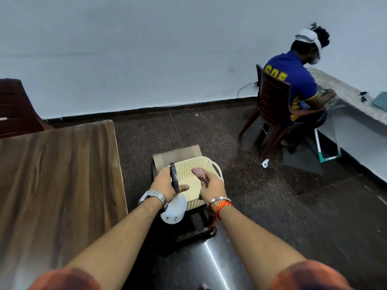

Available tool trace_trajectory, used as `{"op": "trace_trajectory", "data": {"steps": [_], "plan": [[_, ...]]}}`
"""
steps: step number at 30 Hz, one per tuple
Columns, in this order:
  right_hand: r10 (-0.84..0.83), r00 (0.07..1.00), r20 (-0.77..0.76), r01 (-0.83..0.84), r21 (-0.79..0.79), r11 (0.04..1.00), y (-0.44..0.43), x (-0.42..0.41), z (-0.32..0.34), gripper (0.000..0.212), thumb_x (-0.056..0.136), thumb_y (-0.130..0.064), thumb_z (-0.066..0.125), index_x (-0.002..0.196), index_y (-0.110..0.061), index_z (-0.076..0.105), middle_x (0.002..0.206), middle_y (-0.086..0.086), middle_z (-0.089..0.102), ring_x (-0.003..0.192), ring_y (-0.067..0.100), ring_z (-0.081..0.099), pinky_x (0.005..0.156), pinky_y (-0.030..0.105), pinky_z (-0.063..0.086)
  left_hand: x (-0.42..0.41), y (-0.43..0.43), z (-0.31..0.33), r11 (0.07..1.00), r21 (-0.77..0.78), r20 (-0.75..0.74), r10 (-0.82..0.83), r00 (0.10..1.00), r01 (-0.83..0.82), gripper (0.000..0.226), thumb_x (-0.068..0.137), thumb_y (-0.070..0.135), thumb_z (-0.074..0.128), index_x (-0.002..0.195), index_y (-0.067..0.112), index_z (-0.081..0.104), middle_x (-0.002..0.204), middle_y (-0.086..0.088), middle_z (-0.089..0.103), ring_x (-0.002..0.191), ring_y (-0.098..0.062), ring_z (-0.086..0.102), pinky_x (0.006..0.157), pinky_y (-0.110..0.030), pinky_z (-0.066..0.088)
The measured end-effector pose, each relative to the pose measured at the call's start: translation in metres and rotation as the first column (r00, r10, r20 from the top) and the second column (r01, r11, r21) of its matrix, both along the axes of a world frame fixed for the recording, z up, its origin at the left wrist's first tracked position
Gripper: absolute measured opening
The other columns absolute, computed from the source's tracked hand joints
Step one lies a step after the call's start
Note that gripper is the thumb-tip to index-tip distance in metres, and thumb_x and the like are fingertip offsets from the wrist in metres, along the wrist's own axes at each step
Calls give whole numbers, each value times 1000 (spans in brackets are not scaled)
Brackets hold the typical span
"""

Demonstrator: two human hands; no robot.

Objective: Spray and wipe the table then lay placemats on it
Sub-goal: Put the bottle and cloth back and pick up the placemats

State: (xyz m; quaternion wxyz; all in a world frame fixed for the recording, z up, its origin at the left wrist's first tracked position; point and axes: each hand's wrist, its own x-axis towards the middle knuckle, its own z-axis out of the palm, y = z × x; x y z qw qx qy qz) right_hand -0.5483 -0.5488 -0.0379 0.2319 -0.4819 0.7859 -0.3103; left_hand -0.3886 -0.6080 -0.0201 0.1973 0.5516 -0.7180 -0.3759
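Both forearms extend forward from orange sleeves at the bottom edge of the view. The left wrist carries a metal watch (155, 196); the right wrist carries a metal bangle (219, 199) and orange thread.

The left hand (165, 183) is closed around the neck of the spray bottle (173, 210), thumb pointing right below the black trigger head. The white bottle body hangs below the wrist, tilted toward the camera, beside the near-left corner of the basket (188, 170).

The right hand (211, 187) is curled around the checked cloth (199, 173). One end of the cloth sticks out beyond the fingers, above the basket interior (contact with the basket floor cannot be determined).

The basket is cream, perforated, with a handle slot at its far right corner. It sits on a stack of brown placemats (176, 153), whose far edge projects beyond the basket. Both rest on a dark stool (194, 231).

The wooden table (58, 174) stands to the left of the stool, apart from it. A dark chair (14, 105) stands behind the table's far edge.

Farther off, on the right across the speckled floor (230, 132), a second person (293, 80) in a blue shirt sits on a brown chair (272, 97) facing a stone counter (345, 93) along the wall.
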Motion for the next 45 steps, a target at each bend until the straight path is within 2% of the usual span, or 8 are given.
{"op": "trace_trajectory", "data": {"steps": [7,15,25,28,30,34,40,45], "plan": [[-1,999,-36,0,-26,1000,-34,-21,-18,34,88,-7,53,121,-6,60,116,11,65,106,28,60,94,35,48,-18,-21,-9,998,13,-28,68,997,-68,56,63,36,93,104,22,58,106,4,65,93,-15,60,73,-27,44],[225,969,-104,-216,87,973,-105,-64,-59,30,92,-7,46,118,-10,61,108,14,67,99,35,61,77,32,45,-58,-72,-41,983,25,54,183,982,-184,65,61,30,94,108,12,54,108,-6,61,99,-25,61,86,-42,52],[475,879,-39,-424,391,817,-159,-115,-135,36,91,-4,43,122,-16,55,111,17,65,96,36,61,74,31,44,-103,-98,-130,958,200,193,165,967,-204,59,73,19,84,120,12,50,110,-5,59,93,-25,64,84,-36,52],[530,846,-50,-458,439,773,-166,-114,-152,43,91,-1,39,132,-11,48,133,17,53,119,32,51,92,32,41,-106,-104,-148,949,236,216,160,963,-210,64,72,18,85,125,11,49,116,-5,57,96,-24,63,87,-34,51],[590,806,-43,-491,509,707,-169,-111,-165,54,92,1,36,145,-8,34,153,13,31,141,28,26,114,31,18,-105,-110,-159,928,288,209,181,961,-238,70,72,14,85,130,12,47,117,-6,59,96,-23,64,89,-33,51],[681,732,38,-551,621,558,-165,-103,-174,67,92,-17,49,149,-2,18,157,14,19,145,30,12,119,35,2,-93,-112,-171,887,352,261,214,941,-299,76,73,4,76,134,21,35,109,-9,61,93,-29,66,77,-39,58],[581,813,23,-510,509,693,-169,-97,-167,55,95,-29,45,144,-5,33,151,14,33,141,28,24,118,32,13,-72,-115,-155,907,294,431,156,889,-302,63,74,-9,54,129,21,46,123,-6,59,107,-28,60,87,-38,53],[455,889,-52,-421,297,857,-193,-94,-147,38,95,-32,45,122,-7,55,122,12,58,117,28,49,102,37,41,-70,-147,-121,908,51,294,384,875,-416,29,83,-2,50,107,11,62,111,-7,61,92,-30,61,78,-38,51]]}}
